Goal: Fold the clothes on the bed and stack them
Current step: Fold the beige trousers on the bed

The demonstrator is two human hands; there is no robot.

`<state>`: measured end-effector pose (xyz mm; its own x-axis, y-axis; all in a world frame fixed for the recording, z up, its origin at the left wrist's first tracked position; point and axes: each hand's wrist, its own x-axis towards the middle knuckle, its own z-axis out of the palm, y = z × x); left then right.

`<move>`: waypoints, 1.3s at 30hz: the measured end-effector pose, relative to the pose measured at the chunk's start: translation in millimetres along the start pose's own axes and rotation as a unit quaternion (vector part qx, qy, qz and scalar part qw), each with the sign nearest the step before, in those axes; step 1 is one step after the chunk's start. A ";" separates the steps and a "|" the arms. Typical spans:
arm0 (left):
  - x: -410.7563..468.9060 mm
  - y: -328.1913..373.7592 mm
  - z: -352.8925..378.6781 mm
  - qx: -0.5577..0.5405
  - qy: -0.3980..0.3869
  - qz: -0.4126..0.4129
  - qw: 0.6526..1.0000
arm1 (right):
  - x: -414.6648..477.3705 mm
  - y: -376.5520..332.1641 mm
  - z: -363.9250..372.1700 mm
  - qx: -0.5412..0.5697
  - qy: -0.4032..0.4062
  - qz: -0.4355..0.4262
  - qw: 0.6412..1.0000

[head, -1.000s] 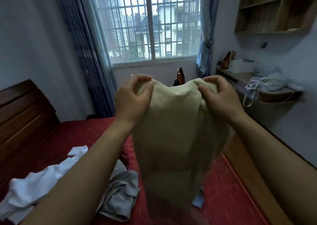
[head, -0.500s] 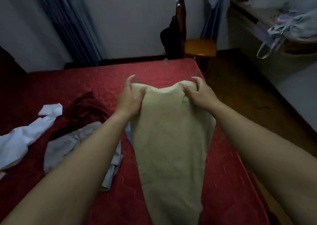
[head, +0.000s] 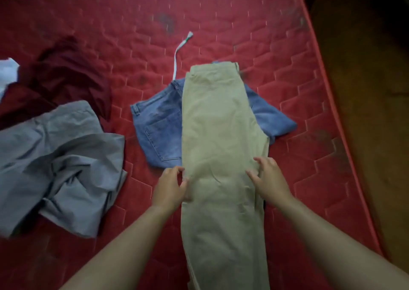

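Note:
Beige trousers (head: 219,135) lie lengthwise on the red mattress (head: 265,35), folded leg on leg, with the waistband at the far end. They rest across a folded blue denim garment (head: 159,126) with a white drawstring (head: 179,53). My left hand (head: 171,187) touches the trousers' left edge with fingers curled on the fabric. My right hand (head: 269,180) lies on the trousers' right side, fingers spread. Neither hand lifts the cloth.
A crumpled grey garment (head: 57,163) lies to the left, with a dark red garment (head: 64,79) behind it and a bit of white cloth (head: 7,70) at the left edge. The mattress edge (head: 345,135) runs down the right, with brown floor (head: 376,112) beyond.
The beige trousers came down from being held up in the air and now lie flat on the bed. Both hands slid from the waistband towards the middle. The view tilted downwards.

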<state>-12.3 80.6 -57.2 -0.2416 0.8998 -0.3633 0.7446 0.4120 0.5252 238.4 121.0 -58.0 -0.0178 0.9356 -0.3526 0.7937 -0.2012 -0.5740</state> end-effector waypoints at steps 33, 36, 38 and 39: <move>8.0 -21.7 76.2 -0.191 0.027 0.032 0.981 | -5.4 57.8 51.9 0.198 0.180 0.078 0.960; -2.9 -22.1 63.9 -0.132 0.056 0.056 0.988 | -24.3 60.8 51.8 0.223 0.087 0.117 0.964; -11.2 -18.3 55.4 -0.109 0.024 0.050 0.992 | -35.3 53.9 47.7 0.219 0.059 0.114 0.967; -14.8 -14.0 51.0 -0.112 -0.005 0.048 0.993 | -39.0 46.9 43.1 0.226 0.073 0.094 0.967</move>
<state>12.5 54.2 -98.4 -0.1701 0.9353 -0.3103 0.6062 0.3476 0.7153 250.2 62.6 -103.0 0.2132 0.8950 -0.3919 0.4274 -0.4461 -0.7863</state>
